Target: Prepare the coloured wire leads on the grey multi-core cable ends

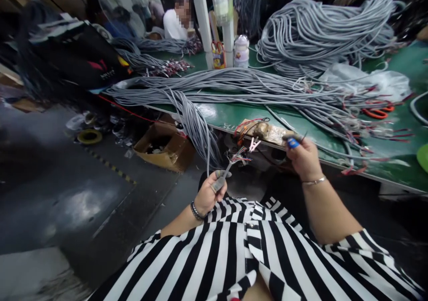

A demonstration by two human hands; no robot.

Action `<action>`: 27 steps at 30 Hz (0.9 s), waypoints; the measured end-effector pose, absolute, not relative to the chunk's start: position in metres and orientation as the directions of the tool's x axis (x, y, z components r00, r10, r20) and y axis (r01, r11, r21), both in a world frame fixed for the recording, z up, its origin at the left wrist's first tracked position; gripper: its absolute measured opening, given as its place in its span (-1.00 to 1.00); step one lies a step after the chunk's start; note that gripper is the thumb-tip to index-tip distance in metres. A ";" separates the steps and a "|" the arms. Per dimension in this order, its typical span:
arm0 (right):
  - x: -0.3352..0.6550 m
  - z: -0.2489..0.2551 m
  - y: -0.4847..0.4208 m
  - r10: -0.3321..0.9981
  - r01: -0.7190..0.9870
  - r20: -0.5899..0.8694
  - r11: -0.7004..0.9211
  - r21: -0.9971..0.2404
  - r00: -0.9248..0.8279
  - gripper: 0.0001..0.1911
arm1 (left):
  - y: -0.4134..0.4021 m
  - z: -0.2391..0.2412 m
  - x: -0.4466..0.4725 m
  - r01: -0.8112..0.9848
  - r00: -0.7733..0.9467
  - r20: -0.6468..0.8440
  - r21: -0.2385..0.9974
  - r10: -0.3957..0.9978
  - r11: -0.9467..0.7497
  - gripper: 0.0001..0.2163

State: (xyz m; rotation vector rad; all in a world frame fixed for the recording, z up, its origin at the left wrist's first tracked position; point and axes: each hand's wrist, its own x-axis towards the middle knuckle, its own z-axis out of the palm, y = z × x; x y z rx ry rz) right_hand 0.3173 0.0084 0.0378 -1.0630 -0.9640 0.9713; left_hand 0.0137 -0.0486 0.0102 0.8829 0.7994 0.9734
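My left hand, with tape or covers on some fingers, is closed around the end of a grey cable. Stripped coloured wires fan out from that end toward the bench edge. Over the front edge of the bench, my right hand is raised with its fingers pinched together. Something blue shows at its fingertips, along with a thin dark piece; whether these are a tool or finger wraps is unclear. Between the hands, a pink clip sits at the bench edge beside a tape-wrapped board.
Long grey cables lie along the green bench, some draping over its front. Orange-handled scissors rest at right. A large cable coil, a bottle and a white post stand behind. An open carton sits below. Another person works at the back.
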 end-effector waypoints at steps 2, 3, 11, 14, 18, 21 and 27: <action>0.296 0.033 -0.013 0.985 -0.102 0.087 0.103 -0.989 0.151 -0.75 | -0.046 0.010 0.018 -0.333 0.379 -0.191 0.884 0.905 0.327 -0.69; 0.284 0.031 -0.023 0.997 -0.059 0.043 0.047 -0.997 0.059 -0.75 | -0.045 0.011 0.020 -0.327 0.388 -0.207 0.880 0.898 0.344 -0.69; 0.223 0.037 -0.045 0.978 -0.231 -0.170 -0.193 -0.954 -0.117 -0.60 | -0.038 0.006 0.035 -0.231 0.503 -0.235 0.891 0.831 0.392 -0.67; 0.222 0.042 -0.039 0.980 -0.266 -0.164 -0.188 -0.945 -0.110 -0.63 | -0.028 0.007 0.039 -0.194 0.619 -0.231 0.881 0.751 0.431 -0.63; 0.225 0.041 -0.031 0.980 -0.283 -0.131 -0.169 -0.944 -0.150 -0.66 | -0.008 0.011 0.049 -0.103 0.753 -0.288 0.836 0.591 0.539 -0.53; 0.227 0.036 -0.027 0.982 -0.307 -0.176 -0.190 -0.933 -0.074 -0.66 | 0.000 0.010 0.059 -0.111 0.700 -0.313 0.840 0.642 0.531 -0.54; 0.228 0.022 -0.022 0.945 -0.467 -0.326 -0.275 -0.841 0.030 -0.63 | -0.001 -0.003 0.071 -0.133 0.552 -0.275 0.903 0.787 0.409 -0.60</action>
